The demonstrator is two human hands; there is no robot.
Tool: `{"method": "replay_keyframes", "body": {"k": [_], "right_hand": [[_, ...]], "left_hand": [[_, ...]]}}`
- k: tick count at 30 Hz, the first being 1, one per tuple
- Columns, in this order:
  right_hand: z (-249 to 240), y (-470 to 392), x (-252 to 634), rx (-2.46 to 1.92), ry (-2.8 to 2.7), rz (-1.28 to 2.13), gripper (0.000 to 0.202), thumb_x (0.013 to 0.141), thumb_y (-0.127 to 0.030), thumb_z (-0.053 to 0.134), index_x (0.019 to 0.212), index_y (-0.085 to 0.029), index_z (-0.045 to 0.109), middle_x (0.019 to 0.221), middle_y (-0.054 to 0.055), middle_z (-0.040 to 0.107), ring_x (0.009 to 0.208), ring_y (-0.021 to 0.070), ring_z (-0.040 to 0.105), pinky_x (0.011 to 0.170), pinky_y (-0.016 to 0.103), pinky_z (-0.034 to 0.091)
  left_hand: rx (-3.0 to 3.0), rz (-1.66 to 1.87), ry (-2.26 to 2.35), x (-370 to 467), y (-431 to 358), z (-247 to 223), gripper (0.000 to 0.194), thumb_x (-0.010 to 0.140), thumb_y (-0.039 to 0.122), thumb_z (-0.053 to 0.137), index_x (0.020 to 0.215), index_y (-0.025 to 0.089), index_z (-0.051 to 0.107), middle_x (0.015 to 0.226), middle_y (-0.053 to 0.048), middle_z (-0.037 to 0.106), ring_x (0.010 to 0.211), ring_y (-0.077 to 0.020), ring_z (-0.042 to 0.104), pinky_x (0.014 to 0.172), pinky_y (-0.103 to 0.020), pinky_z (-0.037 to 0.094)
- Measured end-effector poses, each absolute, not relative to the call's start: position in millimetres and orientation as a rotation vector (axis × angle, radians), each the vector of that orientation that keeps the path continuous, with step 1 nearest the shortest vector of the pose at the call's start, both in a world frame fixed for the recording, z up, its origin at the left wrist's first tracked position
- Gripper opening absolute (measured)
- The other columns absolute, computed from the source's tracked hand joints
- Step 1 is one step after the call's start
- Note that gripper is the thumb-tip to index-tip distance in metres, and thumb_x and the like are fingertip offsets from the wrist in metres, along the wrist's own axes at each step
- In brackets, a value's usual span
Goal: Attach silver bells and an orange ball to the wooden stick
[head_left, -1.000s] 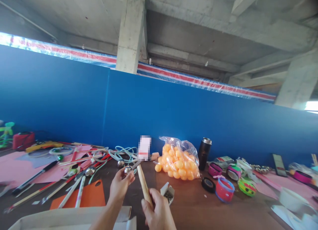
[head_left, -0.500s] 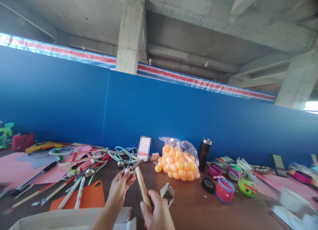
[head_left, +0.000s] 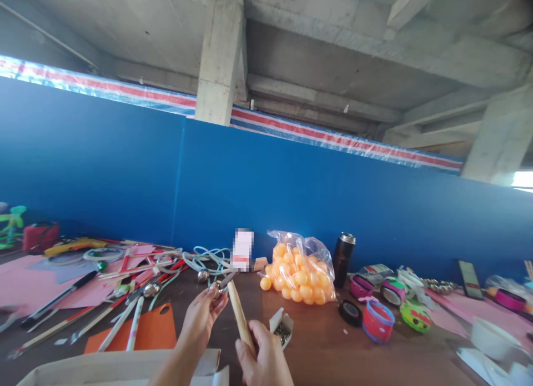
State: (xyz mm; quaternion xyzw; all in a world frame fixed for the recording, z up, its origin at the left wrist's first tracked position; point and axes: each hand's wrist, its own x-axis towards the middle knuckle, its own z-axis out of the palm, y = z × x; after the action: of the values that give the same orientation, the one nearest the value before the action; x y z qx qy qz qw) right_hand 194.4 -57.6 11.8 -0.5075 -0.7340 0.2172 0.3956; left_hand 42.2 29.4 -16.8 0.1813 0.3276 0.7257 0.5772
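My left hand (head_left: 200, 317) is closed, its fingertips pinched round a small shiny silver ball (head_left: 217, 286), partly hidden by the fingers. My right hand (head_left: 266, 352) grips what looks like a hammer by its pale wooden handle (head_left: 240, 314). The handle slants up and left, and its grey metal top (head_left: 228, 279) reaches close to my left fingertips; I cannot tell whether they touch. Beside my right hand stands a small open white box (head_left: 281, 326) with small metal pieces in it. More silver balls (head_left: 152, 289) lie to the left.
A clear bag of orange balls (head_left: 302, 272) and a black flask (head_left: 343, 259) stand behind. Black tape (head_left: 350, 312), a red-blue cup-shaped thing (head_left: 378, 320) and toys lie right. Sticks, a pen, pink paper and an orange sheet (head_left: 144, 326) crowd the left. A cardboard box (head_left: 104, 366) sits in front.
Almost nothing differs. My left fingers have shifted slightly around the silver ball, and the whole view has moved by a tiny amount. My right hand keeps its grip.
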Motion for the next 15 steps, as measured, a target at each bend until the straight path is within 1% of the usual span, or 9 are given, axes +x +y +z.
{"method": "replay_keyframes", "body": {"k": [4, 9, 15], "right_hand": [[10.9, -57.3, 194.1, -1.292, -1.855, 0.522, 0.019, 0.079, -0.034, 0.049, 0.084, -0.018, 0.058, 0.059, 0.0, 0.056, 0.056, 0.0148, 0.057, 0.052, 0.019, 0.041], [9.7, -57.0, 193.2, -1.299, -1.86, 0.507, 0.017, 0.077, -0.034, 0.051, 0.08, -0.018, 0.058, 0.06, 0.0, 0.057, 0.057, 0.0146, 0.056, 0.052, 0.019, 0.041], [3.8, -53.5, 192.8, -1.281, -1.858, 0.486, 0.019, 0.077, -0.033, 0.05, 0.085, -0.018, 0.058, 0.063, 0.002, 0.057, 0.06, 0.0156, 0.057, 0.053, 0.019, 0.041]], "left_hand": [[0.431, 1.688, 0.753, 42.5, 30.1, -19.0, 0.005, 0.077, 0.009, 0.055, 0.08, 0.01, 0.059, 0.068, -0.007, 0.066, 0.063, -0.0141, 0.065, 0.065, -0.027, 0.055], [0.381, 1.702, 0.776, 41.5, 31.9, -19.9, 0.006, 0.078, 0.009, 0.053, 0.081, 0.01, 0.058, 0.065, -0.006, 0.065, 0.058, -0.0121, 0.064, 0.061, -0.025, 0.055], [0.379, 1.691, 0.766, 42.2, 30.9, -17.2, 0.006, 0.079, 0.009, 0.053, 0.082, 0.011, 0.058, 0.066, -0.007, 0.066, 0.059, -0.013, 0.065, 0.06, -0.026, 0.055]]}}
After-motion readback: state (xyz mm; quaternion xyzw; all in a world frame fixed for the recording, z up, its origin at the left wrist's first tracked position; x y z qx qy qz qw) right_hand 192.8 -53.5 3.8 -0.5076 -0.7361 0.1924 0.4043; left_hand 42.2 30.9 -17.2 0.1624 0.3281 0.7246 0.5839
